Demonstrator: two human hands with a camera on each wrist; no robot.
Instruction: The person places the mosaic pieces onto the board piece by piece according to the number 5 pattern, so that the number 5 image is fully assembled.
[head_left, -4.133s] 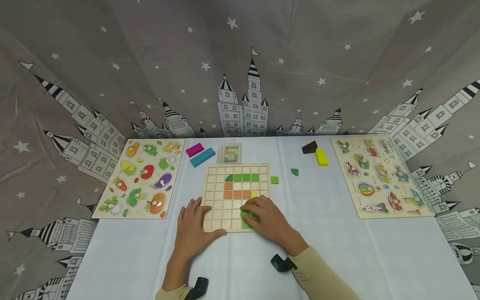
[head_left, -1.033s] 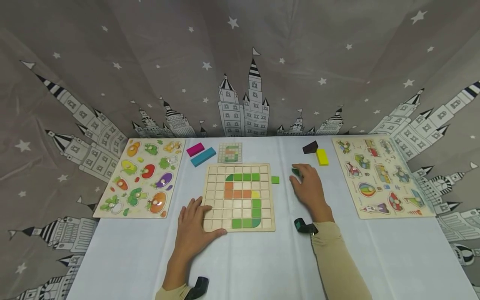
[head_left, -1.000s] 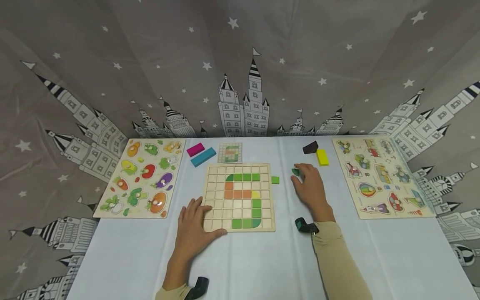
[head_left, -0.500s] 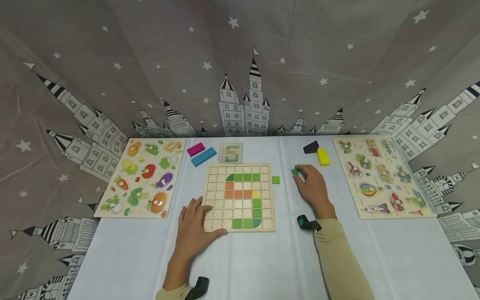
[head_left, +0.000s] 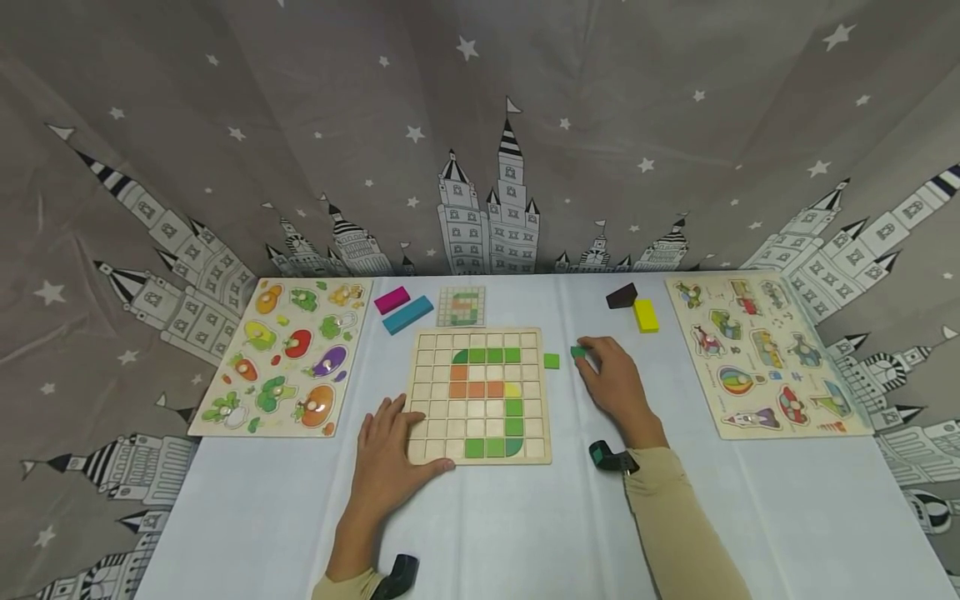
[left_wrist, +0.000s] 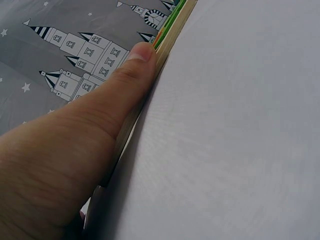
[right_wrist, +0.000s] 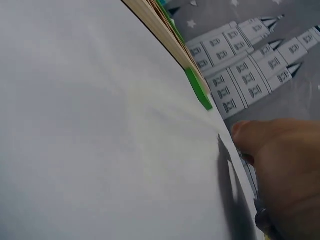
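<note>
In the head view a wooden grid board [head_left: 437, 408] lies mid-table, holding green, orange and yellow tiles in an S-like shape. My left hand [head_left: 382, 462] rests on its near left corner, fingers spread, thumb along the front edge; the left wrist view shows that thumb [left_wrist: 117, 95] against the board's side. To the right of the board, my right hand [head_left: 617, 387] pinches a dark green quarter-round tile [head_left: 577, 352] between thumb and fingers. A green square tile [head_left: 552, 361] lies beside the board's right edge. The right wrist view hides the pinched tile behind the hand [right_wrist: 285, 170].
A small pattern card [head_left: 447, 317] lies behind the board. Pink [head_left: 392, 300] and blue blocks [head_left: 408, 315] sit at back left; black [head_left: 622, 295] and yellow blocks [head_left: 646, 316] at back right. A vegetable puzzle [head_left: 247, 375] and a vehicle puzzle [head_left: 697, 333] flank them.
My right hand left the board, went right to the quarter-round tile, took it between thumb and fingers, and has now shifted slightly left with it. The left hand has stayed put.
</note>
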